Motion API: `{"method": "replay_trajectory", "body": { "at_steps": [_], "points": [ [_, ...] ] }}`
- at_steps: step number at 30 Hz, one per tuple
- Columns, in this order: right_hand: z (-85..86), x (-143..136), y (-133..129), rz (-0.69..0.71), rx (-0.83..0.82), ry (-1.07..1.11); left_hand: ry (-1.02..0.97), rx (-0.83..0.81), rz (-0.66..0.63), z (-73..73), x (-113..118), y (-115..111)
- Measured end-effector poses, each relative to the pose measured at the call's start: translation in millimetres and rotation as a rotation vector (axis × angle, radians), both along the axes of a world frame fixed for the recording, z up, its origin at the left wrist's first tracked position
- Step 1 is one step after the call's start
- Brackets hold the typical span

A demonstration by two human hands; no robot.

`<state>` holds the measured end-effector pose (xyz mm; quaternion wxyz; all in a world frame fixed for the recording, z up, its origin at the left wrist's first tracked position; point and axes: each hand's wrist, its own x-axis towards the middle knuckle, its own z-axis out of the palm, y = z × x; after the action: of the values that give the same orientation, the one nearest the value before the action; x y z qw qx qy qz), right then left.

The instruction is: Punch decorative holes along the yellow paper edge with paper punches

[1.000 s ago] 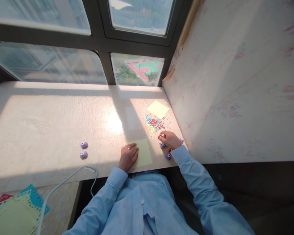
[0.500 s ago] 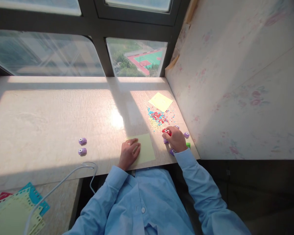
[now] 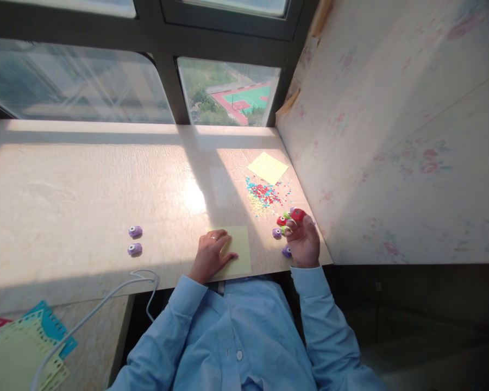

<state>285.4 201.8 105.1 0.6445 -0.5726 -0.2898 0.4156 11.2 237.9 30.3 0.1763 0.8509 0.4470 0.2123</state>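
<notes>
Pinching red punch [image 3: 297,214] betw. thumb and fingertips of R hand [image 3: 306,240], raised a bit off tabletop [image 3: 85,201] near its R end. Clamped on that punch only, far as visible; can't tell how tightly. Tipped w/ no painted eye showing, dark mark turned up instead, so prob. held that way for a look at another side. Under and beside that hand, grouped: second red punch [image 3: 282,220], green punches [image 3: 286,215], purple punches [image 3: 277,233], partly hidden, exact no. unclear. Presumably clustered there for quick reach w/ R hand, up near wall [image 3: 391,163] to spare the middle. Just beyond: heap of red, blue & yellow confetti [image 3: 264,193], likely kept aside so as not to stray under paper. Behind heap, turned like a diamond: yellow sheet [image 3: 269,168], apparently set out of the way. Resting L hand [image 3: 212,254] palm down on L part of pale sheet [image 3: 240,252], fingers lightly bent, thumb apart, gripping nothing, prob. to stop sliding. Laid near front edge, before the body, maybe for comfy reach w/ both. Parked well to L, one behind the other: purple pair [image 3: 135,232], poss. spares. Bottom L: punched-edge sheets [image 3: 20,353], loosely stacked, w/ white cable [image 3: 98,304] across.
</notes>
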Motion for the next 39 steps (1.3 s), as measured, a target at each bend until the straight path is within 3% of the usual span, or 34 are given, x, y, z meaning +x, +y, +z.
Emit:
{"method": "replay_trajectory", "body": {
  "at_steps": [4,9,12,17,24,30,39],
  "points": [
    [-14.8,-23,-4,0.185,-0.061,0.041,0.089,-0.045,-0.018,14.9,-1,-8],
    [-38.8,-37,-6,0.288,-0.082,-0.266,0.113,-0.087,-0.08,48.3,16,-19],
    [-48.3,-37,-6,0.327,-0.068,-0.461,0.088,-0.069,-0.062,55.4,30,-15],
    [-55.0,-35,-7,0.327,-0.031,-0.594,0.098,-0.046,-0.076,34.4,41,-4],
    [-64.1,-33,-11,0.35,0.0,-0.71,0.031,-0.029,-0.035,11.8,32,1],
    [-59.5,-29,-4,0.406,0.078,-0.829,-0.038,0.013,-0.039,3.4,27,1],
    [-61.5,-24,4,0.503,0.178,-0.944,-0.034,0.031,-0.008,4.2,28,0]
  ]
}}
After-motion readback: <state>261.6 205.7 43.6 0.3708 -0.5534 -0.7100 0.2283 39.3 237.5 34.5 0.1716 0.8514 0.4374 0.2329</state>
